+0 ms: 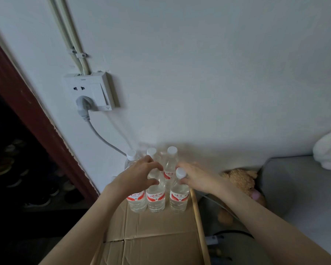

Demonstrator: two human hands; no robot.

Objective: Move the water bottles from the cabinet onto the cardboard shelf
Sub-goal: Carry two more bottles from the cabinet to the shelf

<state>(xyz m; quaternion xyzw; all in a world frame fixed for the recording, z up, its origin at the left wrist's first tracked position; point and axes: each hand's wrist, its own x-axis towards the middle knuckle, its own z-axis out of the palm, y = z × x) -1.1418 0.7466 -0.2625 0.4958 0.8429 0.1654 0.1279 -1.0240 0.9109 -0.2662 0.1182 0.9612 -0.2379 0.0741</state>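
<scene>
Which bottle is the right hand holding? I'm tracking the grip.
The front-right bottle: the right hand pinches its neck just below the white cap, while the left hand grips the bottle beside it.

On the white wall I see a socket box (pixel 91 90) with a grey plug (pixel 83 104) in it, its cable (pixel 103 137) trailing down to the right. Two conduits (pixel 69 35) run into the box's top. A brown teddy bear (pixel 241 180) lies beside a grey cushion (pixel 298 188), white plush (pixel 329 150) above.
</scene>
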